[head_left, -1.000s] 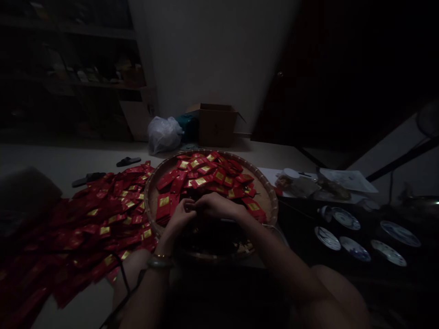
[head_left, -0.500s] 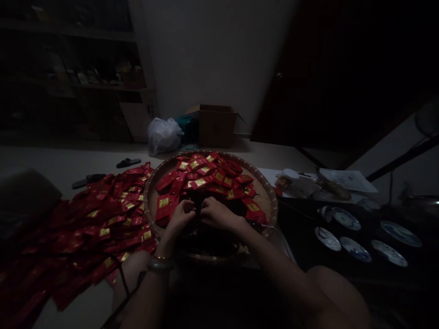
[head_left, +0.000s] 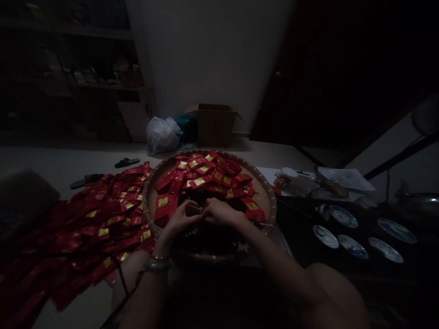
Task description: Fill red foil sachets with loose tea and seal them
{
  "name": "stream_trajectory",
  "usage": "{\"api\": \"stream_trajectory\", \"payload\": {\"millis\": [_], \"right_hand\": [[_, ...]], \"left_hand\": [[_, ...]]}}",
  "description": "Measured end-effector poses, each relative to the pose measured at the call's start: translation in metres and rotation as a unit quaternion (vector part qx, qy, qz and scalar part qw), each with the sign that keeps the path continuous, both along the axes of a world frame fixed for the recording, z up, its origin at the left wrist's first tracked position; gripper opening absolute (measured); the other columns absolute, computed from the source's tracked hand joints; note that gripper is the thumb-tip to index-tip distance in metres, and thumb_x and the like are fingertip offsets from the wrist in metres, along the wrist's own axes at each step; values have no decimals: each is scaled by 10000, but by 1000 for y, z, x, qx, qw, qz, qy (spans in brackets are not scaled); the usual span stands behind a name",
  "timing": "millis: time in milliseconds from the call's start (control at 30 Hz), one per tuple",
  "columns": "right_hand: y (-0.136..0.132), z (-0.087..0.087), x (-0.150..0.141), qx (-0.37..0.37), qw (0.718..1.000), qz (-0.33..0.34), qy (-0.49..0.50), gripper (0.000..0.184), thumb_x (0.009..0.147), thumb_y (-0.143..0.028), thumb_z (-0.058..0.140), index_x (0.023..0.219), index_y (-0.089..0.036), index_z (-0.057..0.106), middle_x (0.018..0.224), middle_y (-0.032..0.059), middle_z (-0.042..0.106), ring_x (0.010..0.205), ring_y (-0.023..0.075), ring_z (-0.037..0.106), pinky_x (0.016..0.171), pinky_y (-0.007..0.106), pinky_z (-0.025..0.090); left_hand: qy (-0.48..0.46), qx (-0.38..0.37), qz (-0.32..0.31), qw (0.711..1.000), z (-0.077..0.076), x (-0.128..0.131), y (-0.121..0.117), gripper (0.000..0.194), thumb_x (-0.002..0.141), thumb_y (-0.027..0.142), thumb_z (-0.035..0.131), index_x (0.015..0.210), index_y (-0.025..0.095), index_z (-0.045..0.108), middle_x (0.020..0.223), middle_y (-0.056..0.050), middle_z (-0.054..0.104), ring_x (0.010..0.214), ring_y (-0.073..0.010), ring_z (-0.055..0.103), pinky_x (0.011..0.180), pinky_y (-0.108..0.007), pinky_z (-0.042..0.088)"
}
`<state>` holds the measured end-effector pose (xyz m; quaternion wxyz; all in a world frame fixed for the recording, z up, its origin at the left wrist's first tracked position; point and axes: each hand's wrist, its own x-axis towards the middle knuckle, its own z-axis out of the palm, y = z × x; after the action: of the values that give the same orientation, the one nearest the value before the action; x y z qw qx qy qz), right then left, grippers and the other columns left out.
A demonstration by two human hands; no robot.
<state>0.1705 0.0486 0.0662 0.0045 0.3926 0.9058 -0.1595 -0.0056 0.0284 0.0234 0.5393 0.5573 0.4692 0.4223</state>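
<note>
Red pkts (head_left: 103,232) lay heaped on floor (head_left: 68,160), L of basket (head_left: 272,201); more inside it. L hand (head_left: 180,220), fingers curled, met R hand (head_left: 221,212), fingers bent, over dark contents (head_left: 209,240); couldn't tell what, if anything, either gripped. Best kept low w/ light fingertips, off nearby pkts. Dishes (head_left: 352,246) lay R.

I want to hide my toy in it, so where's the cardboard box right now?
In the head view, the cardboard box stands on the floor by the wall, beyond the round basket and just right of a teal object.
</note>
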Motion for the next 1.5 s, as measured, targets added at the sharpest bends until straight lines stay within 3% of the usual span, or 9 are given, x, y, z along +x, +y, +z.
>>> {"api": "stream_trajectory", "payload": {"millis": [167, 400, 533, 633, 800, 933, 1067, 1233, 1500], "right_hand": [[3, 3, 9, -16, 1000, 16, -12, 197, 851, -292, 582, 986, -249, 718, 936, 69, 541, 879, 191, 518, 660, 255, 370], [1, -3, 15, 7, 998, 5, 55, 205, 860, -327, 587, 1004, -223, 691, 895, 45, 579, 801, 158, 540, 650, 236, 363], [7, -11, 15, -11, 999, 21, 45, 174, 839, -327, 614, 895, -198, 716, 853, 58, 596, 816, 180, 545, 656, 248, 371], [10, -16, 16, -1, 993, -4, 117, 144, 823, -296, 629, 865, -190, 716, 883, 58, 603, 808, 168, 552, 666, 248, 391], [13, -22, 14, -64, 926, -143, 343, 278, 713, -244, 710, 977, -169, 665, 853, 20, 644, 760, 140, 570, 681, 247, 439], [16, -20, 10, -196, 877, -217, 381, 242, 680, -349, 708, 767, -124, 692, 635, -4, 613, 580, 112, 524, 543, 221, 400], [17, -19, 7, -239, 844, -245, 413, 287, 636, -400, 724, 668, -118, 684, 511, -28, 552, 472, 80, 448, 466, 206, 340], [16, -21, 2, -235, 834, -243, 435, 258, 643, -376, 718, 667, -124, 673, 469, -39, 534, 428, 74, 440, 433, 197, 323], [18, -23, 1, -297, 830, -237, 408, 240, 638, -347, 730, 674, -117, 672, 467, -46, 533, 417, 66, 433, 423, 190, 310]], "left_hand": [[25, 47, -89, 995, 0, -1, -1, 436, 565, 193, 769, 978, 178, 631, 1028, -72, 686, 992, -226, 623, 869, -341, 482], [56, 25, -5, 998, -11, 5, 6, 305, 598, 277, 706, 876, 151, 699, 891, -76, 743, 867, -245, 676, 807, -352, 508], [93, 31, 19, 995, -10, 7, 6, 240, 600, 321, 701, 772, 158, 739, 799, -68, 753, 798, -243, 680, 763, -327, 499], [79, 16, 59, 995, -8, 7, 6, 237, 595, 345, 701, 732, 155, 739, 731, -56, 744, 746, -228, 670, 706, -302, 491], [10, 8, 93, 996, -3, 7, 3, 282, 599, 395, 716, 722, 141, 710, 684, -32, 714, 674, -185, 635, 642, -265, 465], [-45, 1, 94, 995, 1, 8, 0, 298, 580, 407, 753, 714, 147, 698, 684, -21, 701, 667, -172, 621, 653, -268, 471], [-73, -12, 128, 989, 3, 10, 0, 363, 521, 435, 794, 713, 147, 685, 697, -20, 696, 695, -179, 625, 683, -282, 477], [-103, -73, 74, 989, 5, 11, 0, 422, 493, 444, 814, 743, 129, 685, 692, -22, 697, 651, -171, 625, 632, -274, 473], [-75, -77, 86, 990, 1, 10, 0, 372, 473, 420, 824, 608, 126, 641, 568, 13, 628, 560, -135, 576, 546, -231, 425]]}}
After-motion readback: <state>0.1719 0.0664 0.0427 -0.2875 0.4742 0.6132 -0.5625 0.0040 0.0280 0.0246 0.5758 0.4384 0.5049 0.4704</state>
